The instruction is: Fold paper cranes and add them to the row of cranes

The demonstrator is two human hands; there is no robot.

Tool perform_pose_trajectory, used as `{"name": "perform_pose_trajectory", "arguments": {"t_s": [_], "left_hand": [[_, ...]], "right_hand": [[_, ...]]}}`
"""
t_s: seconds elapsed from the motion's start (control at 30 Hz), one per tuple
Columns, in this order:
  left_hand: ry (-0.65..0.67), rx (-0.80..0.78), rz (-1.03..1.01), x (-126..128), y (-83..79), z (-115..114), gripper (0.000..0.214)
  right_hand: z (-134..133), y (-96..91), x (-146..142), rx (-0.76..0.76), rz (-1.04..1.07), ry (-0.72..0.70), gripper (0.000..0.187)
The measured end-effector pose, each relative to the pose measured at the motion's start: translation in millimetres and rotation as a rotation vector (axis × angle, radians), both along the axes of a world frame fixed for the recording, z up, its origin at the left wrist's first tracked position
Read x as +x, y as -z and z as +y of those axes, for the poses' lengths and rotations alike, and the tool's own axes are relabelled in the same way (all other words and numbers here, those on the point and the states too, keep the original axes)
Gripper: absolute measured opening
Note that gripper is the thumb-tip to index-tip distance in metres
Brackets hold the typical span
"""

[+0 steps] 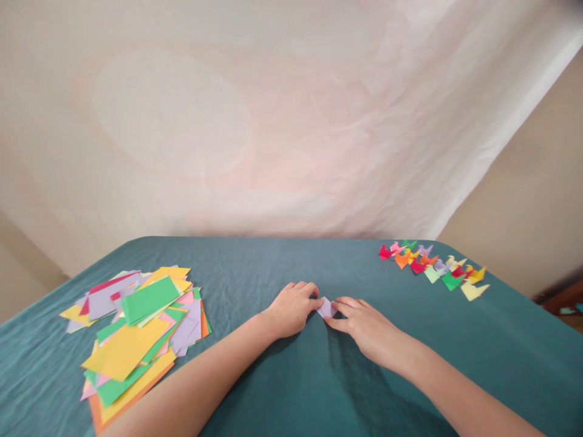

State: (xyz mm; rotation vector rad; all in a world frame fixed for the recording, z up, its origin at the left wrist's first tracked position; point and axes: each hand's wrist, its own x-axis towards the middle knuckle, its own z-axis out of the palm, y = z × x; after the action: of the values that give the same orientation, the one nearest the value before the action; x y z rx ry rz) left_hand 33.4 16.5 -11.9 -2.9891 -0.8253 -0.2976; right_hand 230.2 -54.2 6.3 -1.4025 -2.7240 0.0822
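Observation:
A small lavender piece of folded paper (326,308) lies between my two hands near the middle of the table. My left hand (294,308) grips its left edge, with the thumb on the paper and the other fingers curled. From the right, the thumb and fingertips of my right hand (363,324) hold the opposite side. My fingertips partly cover the paper, so its full folded shape is hidden.
A loose pile of coloured paper sheets (122,349), mostly green, yellow, lavender and orange, lies at the left beside my left forearm. Several small folded paper birds (452,280) stand in rows at the far right. A dark green cloth (255,267) covers the table; a pale sheet (282,121) hangs behind.

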Motion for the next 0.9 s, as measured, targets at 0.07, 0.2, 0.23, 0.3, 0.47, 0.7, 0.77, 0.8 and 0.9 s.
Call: {"name": "perform_pose_trajectory", "arguments": {"t_s": [0.07,0.2,0.23,0.3,0.47,0.7,0.77,0.8,0.9], "left_hand": [[0.004,0.005,0.007,-0.2,0.1,-0.5,0.038],[0.01,0.008,0.011,-0.5,0.4,-1.0,0.039],[0.01,0.008,0.011,-0.5,0.5,-0.9,0.04],[0.007,0.011,0.01,-0.5,0.9,-0.5,0.039],[0.015,0.018,0.006,0.2,2.2,0.5,0.038],[0.019,0.028,-0.023,4.0,3.7,-2.5,0.033],[0.002,0.02,-0.037,5.3,4.3,-3.6,0.031],[-0.006,0.015,-0.043,5.8,4.6,-4.1,0.029],[-0.023,0.001,-0.065,6.8,4.9,-5.0,0.024]], "right_hand": [[0.2,-1.9,1.6,-0.023,0.025,-0.009,0.041],[0.8,-3.3,7.0,-0.08,0.079,-0.031,0.05],[1.4,-3.3,8.8,-0.097,0.094,-0.036,0.052],[4.0,-2.5,12.9,-0.128,0.134,-0.045,0.053],[19.8,6.3,19.7,-0.174,0.355,0.015,0.051],[34.6,34.7,12.2,-0.112,0.588,0.381,0.014],[33.7,38.9,8.2,-0.094,0.562,0.406,0.016],[32.8,39.7,5.9,-0.078,0.542,0.42,0.019],[29.2,38.9,-1.3,-0.003,0.472,0.462,0.028]]}}
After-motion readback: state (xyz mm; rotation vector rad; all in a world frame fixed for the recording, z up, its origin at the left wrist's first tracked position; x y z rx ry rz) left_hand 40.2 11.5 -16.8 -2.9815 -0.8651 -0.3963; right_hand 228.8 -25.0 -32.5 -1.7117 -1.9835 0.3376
